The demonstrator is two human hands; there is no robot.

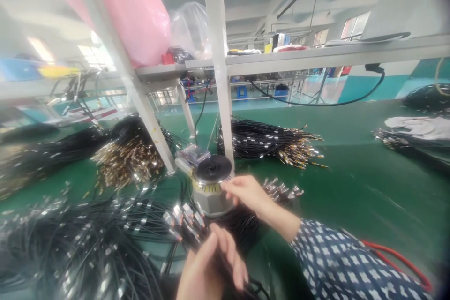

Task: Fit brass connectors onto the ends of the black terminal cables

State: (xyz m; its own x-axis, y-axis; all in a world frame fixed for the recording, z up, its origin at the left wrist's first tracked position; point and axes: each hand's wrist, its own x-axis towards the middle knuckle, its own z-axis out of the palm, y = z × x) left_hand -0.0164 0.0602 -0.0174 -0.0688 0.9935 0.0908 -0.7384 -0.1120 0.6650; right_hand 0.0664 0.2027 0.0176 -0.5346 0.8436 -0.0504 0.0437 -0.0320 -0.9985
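Observation:
My left hand is wrapped around a bundle of black cables, low in the middle of the view. Silvery metal connectors stick up from the bundle's end beyond my thumb. My right hand is closed in a pinch at the right side of a round machine with a grey base and black disc top. Yellow strips with dark marks run around the machine below the disc. Whatever my right fingertips pinch is too small or hidden to make out.
Loose black cables spread over the green table at left. More cable bundles lie behind the machine and at left. White posts hold a shelf with a pink bag. A red handle lies at lower right.

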